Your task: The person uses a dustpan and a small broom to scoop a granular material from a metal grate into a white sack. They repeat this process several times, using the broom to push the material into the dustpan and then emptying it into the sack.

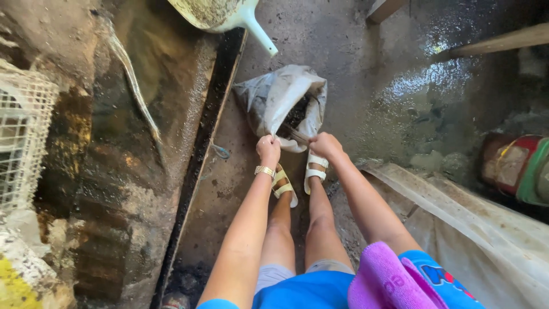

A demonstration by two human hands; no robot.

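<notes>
Down on the wet concrete floor [354, 51], a grey sack [274, 97] lies open just ahead of the person's sandalled feet [297, 177], with dark material showing inside. Both hands are closed on its near rim: the left hand [268, 149], a gold watch [265, 170] at its wrist, and the right hand [325, 145] beside it. A white dustpan [229, 14] rests beyond the sack.

The single head camera is looking steeply down from standing height, facing the wet concrete floor [354, 68]; arms are reaching up from the bottom edge toward frame centre, fairly near.
</notes>
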